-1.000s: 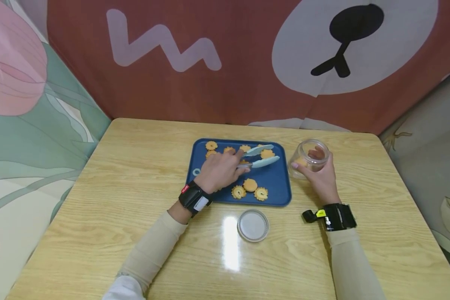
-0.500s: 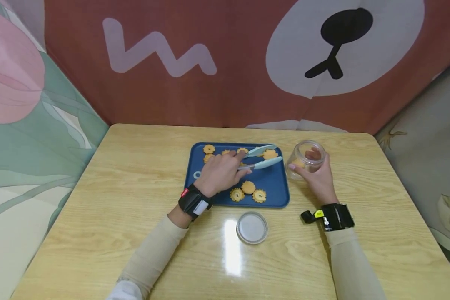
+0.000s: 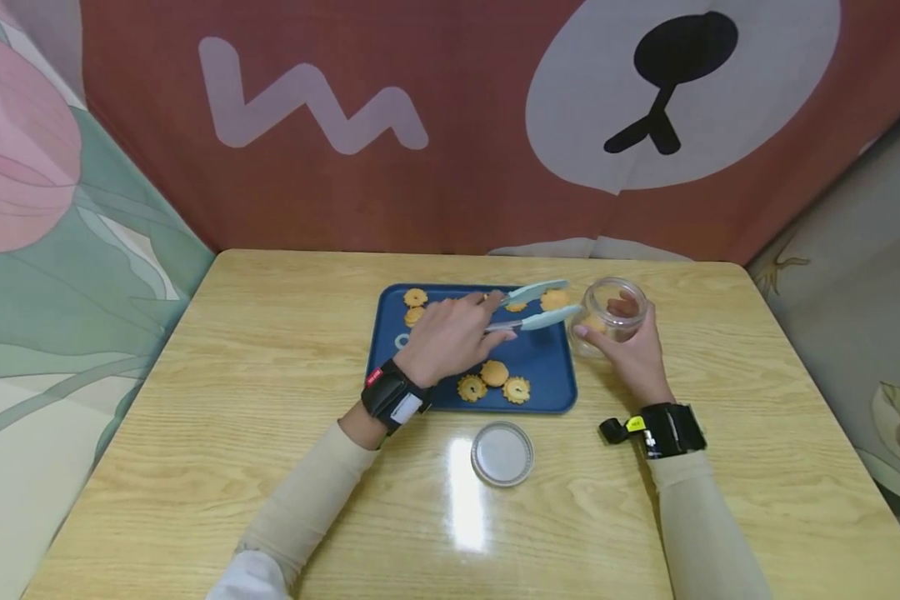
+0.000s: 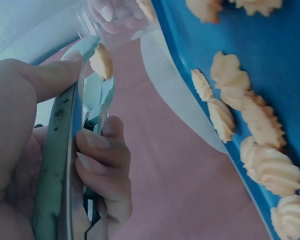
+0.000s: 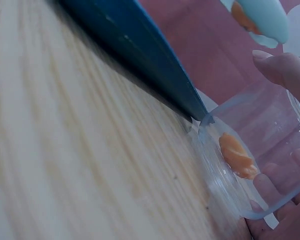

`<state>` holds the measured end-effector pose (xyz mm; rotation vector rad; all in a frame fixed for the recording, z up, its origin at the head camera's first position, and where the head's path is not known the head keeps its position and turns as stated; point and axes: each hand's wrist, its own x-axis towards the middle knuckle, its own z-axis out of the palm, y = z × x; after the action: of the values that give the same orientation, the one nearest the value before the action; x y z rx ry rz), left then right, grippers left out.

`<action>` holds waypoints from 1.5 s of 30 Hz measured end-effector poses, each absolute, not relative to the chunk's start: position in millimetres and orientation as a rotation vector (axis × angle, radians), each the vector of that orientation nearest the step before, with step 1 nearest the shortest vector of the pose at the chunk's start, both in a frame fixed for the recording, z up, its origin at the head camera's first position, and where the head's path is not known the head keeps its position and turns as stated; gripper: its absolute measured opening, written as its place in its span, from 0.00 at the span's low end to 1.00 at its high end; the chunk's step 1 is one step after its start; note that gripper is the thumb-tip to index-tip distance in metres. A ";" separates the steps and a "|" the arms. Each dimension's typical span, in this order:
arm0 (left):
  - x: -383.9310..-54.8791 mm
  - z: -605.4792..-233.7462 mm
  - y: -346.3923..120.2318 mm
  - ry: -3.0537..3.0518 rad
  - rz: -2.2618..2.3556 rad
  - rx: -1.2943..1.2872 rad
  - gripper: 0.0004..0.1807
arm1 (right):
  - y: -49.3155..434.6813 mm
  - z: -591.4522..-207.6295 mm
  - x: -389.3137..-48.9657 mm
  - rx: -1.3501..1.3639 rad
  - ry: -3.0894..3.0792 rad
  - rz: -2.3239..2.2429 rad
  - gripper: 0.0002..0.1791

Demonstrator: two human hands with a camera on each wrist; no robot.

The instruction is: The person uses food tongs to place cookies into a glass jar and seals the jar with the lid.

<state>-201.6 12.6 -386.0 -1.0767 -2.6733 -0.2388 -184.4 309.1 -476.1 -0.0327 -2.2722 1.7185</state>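
Note:
My left hand [image 3: 450, 337] holds a pair of metal tongs [image 3: 543, 319] with pale blue tips, over the blue tray [image 3: 547, 387]. Between the tips sits a cookie [image 4: 101, 62], close to the clear jar's mouth. My right hand [image 3: 640, 354] grips the clear jar [image 5: 250, 112] from its right side, with the thumb in front and fingers behind. The jar stands just off the tray's right edge, without a lid. One piped cookie [image 5: 237, 156] lies inside it at the bottom. Several more cookies [image 4: 270, 167] lie on the tray, some hidden behind my left hand.
A round lid [image 3: 502, 454] lies on the wooden table [image 3: 270, 333] in front of the tray. Three cookies [image 3: 494, 373] form a cluster near the tray's front edge. A small pale blue ring [image 3: 402, 341] shows beside my left hand. A printed cloth [image 3: 330, 192] hangs behind the table.
My left hand and the tongs have moved right and slightly up, carrying the cookie from the tray's back right corner towards the jar. My right hand keeps its grip on the jar.

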 end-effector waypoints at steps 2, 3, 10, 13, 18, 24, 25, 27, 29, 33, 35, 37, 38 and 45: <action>-201.5 -382.9 14.5 -2.668 -0.232 -1.082 0.34 | 308.7 -476.4 -185.0 -0.033 -2.277 1.718 0.50; -201.5 -381.0 15.9 -2.664 -0.226 -1.083 0.34 | 308.6 -476.5 -185.3 -0.037 -2.281 1.715 0.50; -203.4 -364.0 32.9 -2.629 -0.228 -1.109 0.34 | 308.5 -474.2 -185.7 -0.046 -2.285 1.705 0.50; -204.9 -357.1 42.0 -2.594 -0.207 -1.124 0.34 | 306.1 -468.8 -182.7 -0.031 -2.273 1.726 0.49; -205.6 -350.6 53.0 -2.560 -0.156 -1.143 0.33 | 299.9 -459.6 -175.1 -0.024 -2.294 1.730 0.50; -207.7 -350.2 64.8 -2.567 -0.128 -1.173 0.32 | 305.4 -470.4 -180.4 -0.009 -2.296 1.745 0.51; -208.3 -350.7 66.9 -2.575 -0.123 -1.181 0.33 | 306.5 -472.8 -181.8 0.000 -2.287 1.754 0.51; -209.5 -351.7 71.1 -2.596 -0.109 -1.197 0.33 | 307.8 -476.4 -183.7 0.023 -2.265 1.771 0.52; -210.9 -352.7 75.2 -2.621 -0.100 -1.211 0.34 | 308.7 -478.7 -185.0 0.037 -2.251 1.778 0.52; -212.7 -352.5 81.3 -2.652 -0.082 -1.221 0.34 | 308.7 -479.7 -185.9 0.066 -2.213 1.802 0.51; -213.1 -351.9 83.2 -2.658 -0.073 -1.219 0.35 | 308.7 -479.5 -186.2 0.075 -2.212 1.799 0.51; -213.2 -351.4 84.6 -2.664 -0.071 -1.217 0.35 | 308.6 -479.3 -186.5 0.079 -2.212 1.805 0.51; -213.3 -351.5 85.5 -2.665 -0.067 -1.217 0.35 | 308.6 -479.4 -186.6 0.079 -2.212 1.808 0.51; -214.1 -353.8 89.6 -2.676 -0.058 -1.212 0.36 | 306.4 -472.8 -184.4 0.060 -2.231 1.804 0.51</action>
<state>-214.1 89.6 -353.8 -1.2119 -2.6762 -0.0579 -184.4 306.4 -472.8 0.0600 -2.2311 1.8045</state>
